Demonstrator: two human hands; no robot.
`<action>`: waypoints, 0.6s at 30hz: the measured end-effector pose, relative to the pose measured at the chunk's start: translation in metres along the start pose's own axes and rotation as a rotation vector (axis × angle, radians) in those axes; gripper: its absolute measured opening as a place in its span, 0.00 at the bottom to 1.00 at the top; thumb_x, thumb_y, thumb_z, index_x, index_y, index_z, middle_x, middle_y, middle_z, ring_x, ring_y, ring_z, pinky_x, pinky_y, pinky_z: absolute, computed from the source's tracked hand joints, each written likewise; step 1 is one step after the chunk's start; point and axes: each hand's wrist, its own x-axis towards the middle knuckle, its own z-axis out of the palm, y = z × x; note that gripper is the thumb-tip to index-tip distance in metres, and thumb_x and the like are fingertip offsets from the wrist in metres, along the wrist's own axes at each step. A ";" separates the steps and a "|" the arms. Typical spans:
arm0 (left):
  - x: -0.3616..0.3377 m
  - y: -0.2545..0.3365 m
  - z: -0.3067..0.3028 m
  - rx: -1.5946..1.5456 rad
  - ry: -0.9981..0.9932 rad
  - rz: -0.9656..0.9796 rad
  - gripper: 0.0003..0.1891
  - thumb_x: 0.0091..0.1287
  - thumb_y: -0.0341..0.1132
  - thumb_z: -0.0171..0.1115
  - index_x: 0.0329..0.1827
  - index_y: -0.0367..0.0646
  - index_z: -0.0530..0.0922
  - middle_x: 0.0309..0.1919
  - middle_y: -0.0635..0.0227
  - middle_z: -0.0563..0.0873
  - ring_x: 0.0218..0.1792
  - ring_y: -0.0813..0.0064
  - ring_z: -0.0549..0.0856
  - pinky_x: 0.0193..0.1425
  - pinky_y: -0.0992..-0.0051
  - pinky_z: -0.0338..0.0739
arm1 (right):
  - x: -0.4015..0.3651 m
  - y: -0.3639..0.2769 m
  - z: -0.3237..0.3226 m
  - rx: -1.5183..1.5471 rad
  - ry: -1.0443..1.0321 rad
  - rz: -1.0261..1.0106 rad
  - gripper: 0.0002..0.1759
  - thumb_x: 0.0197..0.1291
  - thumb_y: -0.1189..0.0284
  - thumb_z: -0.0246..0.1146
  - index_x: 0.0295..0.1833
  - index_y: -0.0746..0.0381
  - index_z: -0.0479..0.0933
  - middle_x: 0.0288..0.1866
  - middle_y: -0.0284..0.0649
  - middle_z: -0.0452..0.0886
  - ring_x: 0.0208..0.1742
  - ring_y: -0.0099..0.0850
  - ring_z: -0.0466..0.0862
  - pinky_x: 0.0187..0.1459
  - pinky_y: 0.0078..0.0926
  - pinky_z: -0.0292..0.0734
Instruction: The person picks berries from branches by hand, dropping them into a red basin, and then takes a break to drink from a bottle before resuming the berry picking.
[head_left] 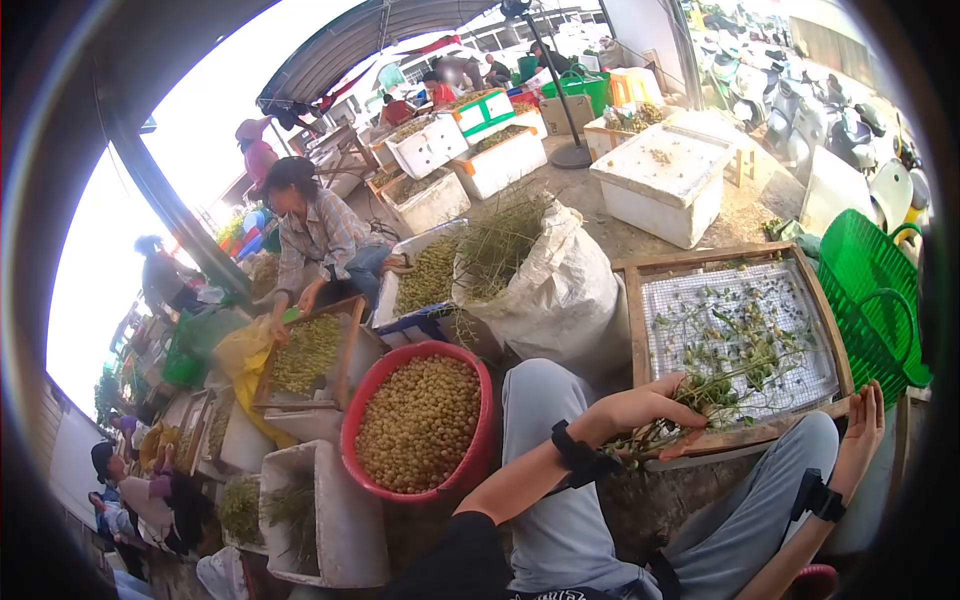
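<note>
My left hand [650,408] is closed around a bunch of leafy green stems [725,392] at the near edge of a wood-framed mesh screen [640,320]. The stems spread over the white mesh, where loose leaves, twigs and small round fruits [760,285] lie scattered. At the screen's near right corner is my right hand [860,432], its fingers stretched upward beside the wooden frame and nothing in them. Both wrists wear black straps. The screen lies in front of my knees, tilted in this view.
A red basin [484,430] full of small round yellow-green fruits stands left of my knee. Behind it are a white sack [565,285] of stems and several foam boxes [660,190]. Green baskets [865,290] stand right. A co-worker [325,235] sits at another screen, left.
</note>
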 end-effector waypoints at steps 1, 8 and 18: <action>0.002 0.000 0.000 0.015 -0.007 -0.022 0.04 0.67 0.25 0.59 0.37 0.33 0.72 0.25 0.61 0.79 0.18 0.72 0.80 0.23 0.74 0.74 | -0.008 -0.001 0.008 -0.011 -0.040 0.042 0.18 0.70 0.74 0.59 0.62 0.70 0.73 0.53 0.42 0.81 0.46 0.23 0.81 0.52 0.18 0.79; 0.043 -0.023 0.002 0.170 0.132 0.176 0.09 0.72 0.34 0.60 0.35 0.37 0.76 0.22 0.68 0.81 0.24 0.77 0.81 0.31 0.76 0.75 | -0.082 -0.008 0.135 -0.245 -0.424 0.328 0.18 0.70 0.74 0.59 0.61 0.71 0.71 0.54 0.46 0.82 0.47 0.25 0.84 0.53 0.23 0.81; 0.076 -0.067 0.001 0.267 0.393 0.443 0.10 0.65 0.30 0.67 0.46 0.34 0.82 0.28 0.69 0.85 0.30 0.82 0.82 0.35 0.79 0.76 | -0.117 0.025 0.165 -0.182 -0.492 0.300 0.14 0.69 0.77 0.58 0.58 0.70 0.74 0.57 0.46 0.81 0.52 0.28 0.82 0.50 0.25 0.79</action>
